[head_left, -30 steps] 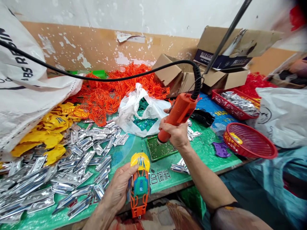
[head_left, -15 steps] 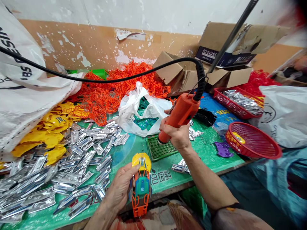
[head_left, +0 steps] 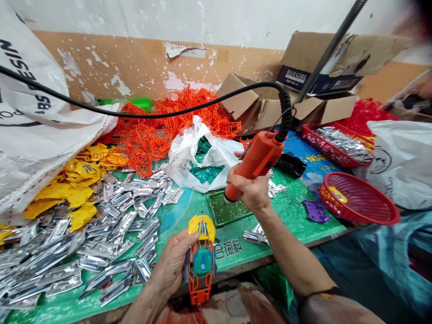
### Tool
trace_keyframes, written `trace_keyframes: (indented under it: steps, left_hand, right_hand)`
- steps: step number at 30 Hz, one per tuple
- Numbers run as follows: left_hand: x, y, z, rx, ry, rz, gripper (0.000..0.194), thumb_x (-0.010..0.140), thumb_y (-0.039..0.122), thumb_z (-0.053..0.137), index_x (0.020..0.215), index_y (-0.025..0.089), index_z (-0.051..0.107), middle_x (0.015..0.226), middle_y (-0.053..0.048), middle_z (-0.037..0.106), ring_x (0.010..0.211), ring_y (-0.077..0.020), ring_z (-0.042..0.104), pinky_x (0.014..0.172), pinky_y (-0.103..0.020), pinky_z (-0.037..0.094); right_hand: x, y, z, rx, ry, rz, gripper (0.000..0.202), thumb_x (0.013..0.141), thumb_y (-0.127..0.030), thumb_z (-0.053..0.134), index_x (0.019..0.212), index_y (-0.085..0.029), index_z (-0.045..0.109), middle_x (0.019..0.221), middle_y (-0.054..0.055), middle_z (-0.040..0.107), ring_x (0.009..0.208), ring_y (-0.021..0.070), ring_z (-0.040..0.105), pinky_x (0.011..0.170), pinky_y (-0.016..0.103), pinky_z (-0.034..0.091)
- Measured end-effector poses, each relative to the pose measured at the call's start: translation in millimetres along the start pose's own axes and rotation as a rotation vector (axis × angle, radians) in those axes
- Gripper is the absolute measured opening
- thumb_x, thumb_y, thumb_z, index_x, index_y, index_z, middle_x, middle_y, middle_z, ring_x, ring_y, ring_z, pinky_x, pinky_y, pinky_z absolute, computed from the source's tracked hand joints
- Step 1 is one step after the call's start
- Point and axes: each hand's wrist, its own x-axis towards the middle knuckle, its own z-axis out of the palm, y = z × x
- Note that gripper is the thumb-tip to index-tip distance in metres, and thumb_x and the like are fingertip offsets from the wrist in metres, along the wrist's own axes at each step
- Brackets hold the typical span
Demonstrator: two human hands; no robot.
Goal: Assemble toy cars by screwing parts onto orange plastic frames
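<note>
At the table's front edge my left hand (head_left: 173,261) is closed around a toy car (head_left: 203,263) with a yellow nose, a teal cab and an orange frame; the thumb lies along its side. My right hand (head_left: 251,191) grips an orange electric screwdriver (head_left: 258,157), tilted with its lower end toward the table. A black cable (head_left: 162,113) runs from its top to the left. Below the screwdriver's tip sits a green perforated tray (head_left: 222,215) holding small screws, partly covered by the hand. The tool and the car are well apart.
Shiny silver parts (head_left: 111,243) spread over the left, beside yellow shells (head_left: 76,195). Orange frames (head_left: 145,139) heap behind a white bag (head_left: 185,166) of teal parts. Cardboard boxes (head_left: 324,67), a red basket (head_left: 357,198) and a purple part (head_left: 315,211) stand right.
Both hands keep their hold on the car and the screwdriver. The whole view has shifted very slightly, with everything appearing a little farther right.
</note>
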Motion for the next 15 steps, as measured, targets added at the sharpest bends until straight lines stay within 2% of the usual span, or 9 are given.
trace_keyframes:
  steps: [3, 7, 11, 15]
  left_hand:
    - [-1, 0, 0.9, 0.0, -0.007, 0.002, 0.029, 0.067, 0.035, 0.082, 0.081, 0.011, 0.073, 0.058, -0.003, 0.069, 0.041, -0.0086, 0.054, 0.041, -0.019, 0.046]
    - [-3, -1, 3.3, 0.0, -0.004, 0.009, 0.032, 0.067, 0.037, 0.082, 0.081, 0.01, 0.073, 0.059, -0.004, 0.069, 0.041, -0.0086, 0.054, 0.041, -0.018, 0.046]
    - [-4, -4, 5.1, -0.024, 0.002, 0.014, 0.032, 0.065, 0.036, 0.084, 0.079, 0.009, 0.073, 0.06, -0.004, 0.07, 0.041, -0.0077, 0.054, 0.04, -0.017, 0.046]
    - [-5, -5, 6.3, -0.069, -0.03, 0.009, 0.031, 0.066, 0.034, 0.083, 0.08, 0.01, 0.072, 0.059, -0.003, 0.068, 0.041, -0.0074, 0.053, 0.04, -0.018, 0.047]
  right_hand:
    - [3, -6, -3, 0.065, 0.016, -0.009, 0.055, 0.064, -0.018, 0.073, 0.116, -0.022, 0.057, 0.064, -0.006, 0.063, 0.054, 0.0143, 0.056, 0.059, 0.034, 0.047]
    - [1, -30, 0, 0.148, -0.014, -0.062, 0.053, 0.065, -0.015, 0.07, 0.116, -0.022, 0.058, 0.063, -0.005, 0.062, 0.054, 0.015, 0.057, 0.057, 0.034, 0.047]
    - [-14, -54, 12, 0.21, -0.05, -0.015, 0.049, 0.064, -0.016, 0.068, 0.112, -0.022, 0.06, 0.063, -0.004, 0.06, 0.056, 0.0162, 0.056, 0.06, 0.036, 0.047]
    - [-33, -60, 23, 0.196, -0.096, 0.018, 0.042, 0.064, -0.019, 0.067, 0.105, -0.024, 0.06, 0.067, -0.003, 0.061, 0.061, 0.0171, 0.057, 0.066, 0.038, 0.048]
